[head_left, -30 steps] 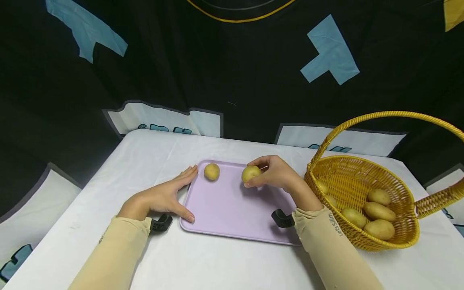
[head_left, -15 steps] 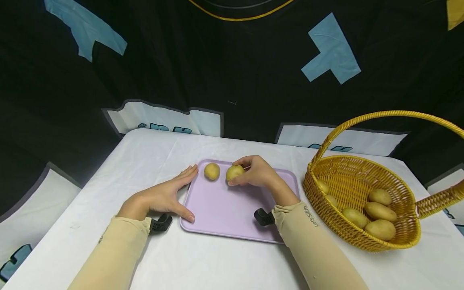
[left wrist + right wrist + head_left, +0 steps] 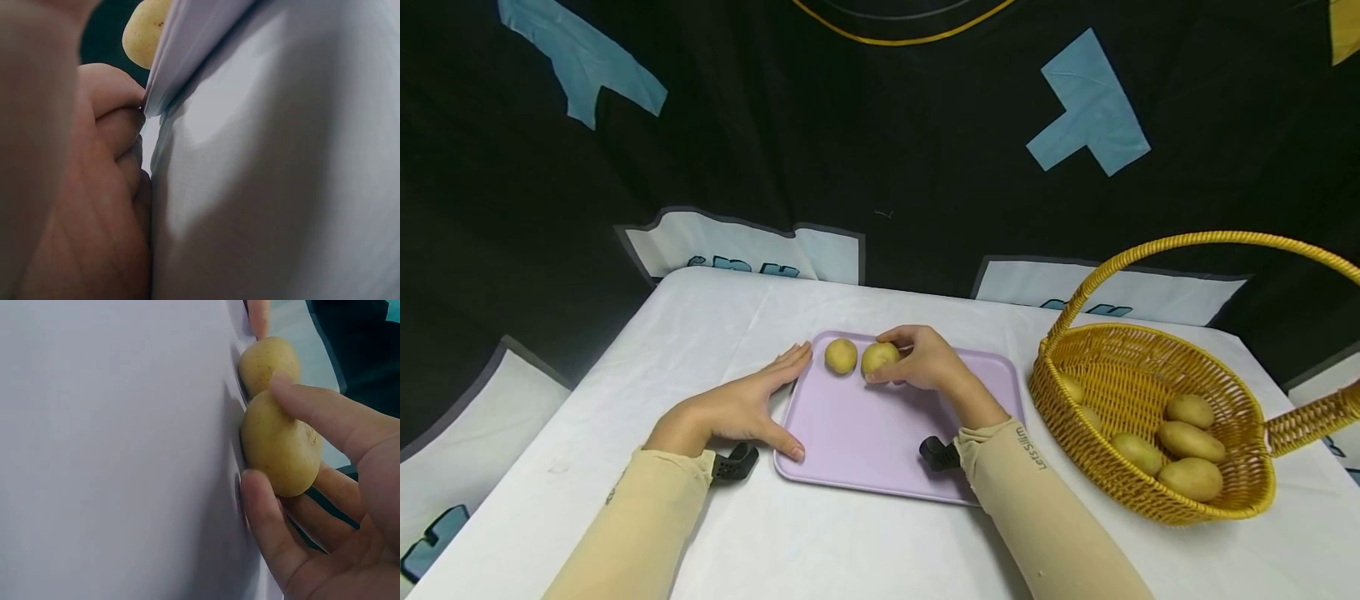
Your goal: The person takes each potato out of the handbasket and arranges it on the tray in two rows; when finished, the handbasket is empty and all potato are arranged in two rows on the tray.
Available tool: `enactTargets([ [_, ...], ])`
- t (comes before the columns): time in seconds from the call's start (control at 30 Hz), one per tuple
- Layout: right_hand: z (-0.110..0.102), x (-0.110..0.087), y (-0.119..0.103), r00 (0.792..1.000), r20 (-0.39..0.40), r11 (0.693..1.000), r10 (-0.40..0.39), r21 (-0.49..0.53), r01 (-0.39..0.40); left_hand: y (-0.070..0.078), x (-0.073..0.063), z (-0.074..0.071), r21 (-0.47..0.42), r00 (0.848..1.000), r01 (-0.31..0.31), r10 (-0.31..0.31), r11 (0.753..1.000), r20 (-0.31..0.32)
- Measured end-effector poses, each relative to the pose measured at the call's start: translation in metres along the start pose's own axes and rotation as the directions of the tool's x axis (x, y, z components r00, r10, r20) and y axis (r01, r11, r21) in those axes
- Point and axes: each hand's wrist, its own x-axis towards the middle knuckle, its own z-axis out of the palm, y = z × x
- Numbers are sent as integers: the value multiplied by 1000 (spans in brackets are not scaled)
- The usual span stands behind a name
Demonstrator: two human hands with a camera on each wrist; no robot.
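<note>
My right hand (image 3: 921, 360) grips a potato (image 3: 878, 357) between thumb and fingers, low over the lilac tray (image 3: 865, 442). In the right wrist view the held potato (image 3: 284, 447) appears close beside another potato (image 3: 269, 362); whether they touch I cannot tell. That other potato (image 3: 840, 356) lies near the tray's far left corner. My left hand (image 3: 737, 408) rests at the tray's left edge, thumb and fingers spread along the rim. In the left wrist view, the fingers (image 3: 115, 90) meet the tray's side.
A yellow wicker basket (image 3: 1150, 342) with a tall handle stands right of the tray, with several potatoes (image 3: 1190, 442) inside. A white cloth (image 3: 820, 542) covers the table. Behind it hangs a black backdrop (image 3: 880, 150) with blue patches.
My right hand has carried its potato leftward across the tray, up beside the other potato. The left hand has stayed at the tray's edge.
</note>
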Motion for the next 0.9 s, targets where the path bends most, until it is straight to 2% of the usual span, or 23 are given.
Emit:
enactTargets([
  [0.27,-2,-2,4,1000,-12,999,-16,-47,16,-1,0,1,-9,1000,5,-5,1000,-2],
  [0.53,-2,-3,6,1000,-14,999,-4,-37,3,1,0,1,-23,1000,8,-8,1000,4],
  [0.9,-12,-15,4,998,-38,999,-40,-20,40,0,-1,1,-20,1000,10,-10,1000,0],
])
